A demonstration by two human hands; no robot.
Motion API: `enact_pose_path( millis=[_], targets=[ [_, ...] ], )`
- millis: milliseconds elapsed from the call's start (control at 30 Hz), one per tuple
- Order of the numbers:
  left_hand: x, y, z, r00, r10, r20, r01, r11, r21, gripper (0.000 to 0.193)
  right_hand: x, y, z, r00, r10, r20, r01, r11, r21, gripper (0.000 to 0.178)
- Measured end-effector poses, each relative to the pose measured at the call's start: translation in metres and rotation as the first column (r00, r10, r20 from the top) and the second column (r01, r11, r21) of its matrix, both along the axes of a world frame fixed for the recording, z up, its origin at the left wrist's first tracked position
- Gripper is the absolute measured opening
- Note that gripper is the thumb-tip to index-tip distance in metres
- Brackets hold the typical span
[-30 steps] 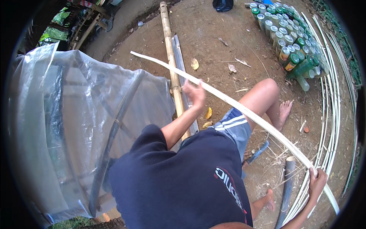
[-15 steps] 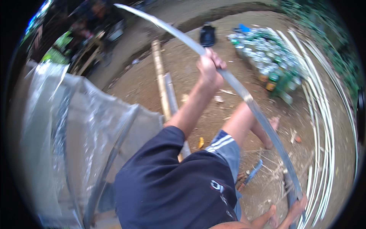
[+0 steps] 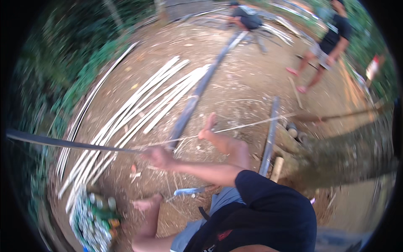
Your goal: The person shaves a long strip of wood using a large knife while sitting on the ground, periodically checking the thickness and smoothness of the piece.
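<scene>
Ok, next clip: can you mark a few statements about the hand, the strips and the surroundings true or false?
1. A hand grips a long strip that runs out to the left. True.
2. The person wears shoes. False: the foot is bare.
3. Pale slats lie side by side on the dirt ground. True.
4. The bottles are at the top right. False: they are clustered at the lower left.
5. Nobody else is in view. False: a crouching person and a standing person are at the top.
</scene>
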State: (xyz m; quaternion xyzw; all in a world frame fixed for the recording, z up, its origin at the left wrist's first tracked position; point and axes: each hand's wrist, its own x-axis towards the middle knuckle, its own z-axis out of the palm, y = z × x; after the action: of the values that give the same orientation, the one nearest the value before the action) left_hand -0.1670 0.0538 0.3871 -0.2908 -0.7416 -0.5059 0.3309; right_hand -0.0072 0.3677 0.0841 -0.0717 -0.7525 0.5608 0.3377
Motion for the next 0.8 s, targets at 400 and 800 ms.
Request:
enact_pose_path(
  millis=[400, 800],
  targets=[
    [0.171, 0.154, -0.402, 0.212, -0.448, 0.868, 0.614, 0.752, 0.239, 0.051, -0.022, -0.004, 0.104, 0.957, 0.288, 0.041, -0.271, 0.932, -0.241, 0.061],
    [0.182, 0.133, -0.439, 0.404, -0.317, 0.858, 0.159, 0.948, 0.276, 0.033, -0.062, -0.012, 0.074, 0.949, 0.306, -0.073, -0.272, 0.68, -0.681, 0.038]
  ],
)
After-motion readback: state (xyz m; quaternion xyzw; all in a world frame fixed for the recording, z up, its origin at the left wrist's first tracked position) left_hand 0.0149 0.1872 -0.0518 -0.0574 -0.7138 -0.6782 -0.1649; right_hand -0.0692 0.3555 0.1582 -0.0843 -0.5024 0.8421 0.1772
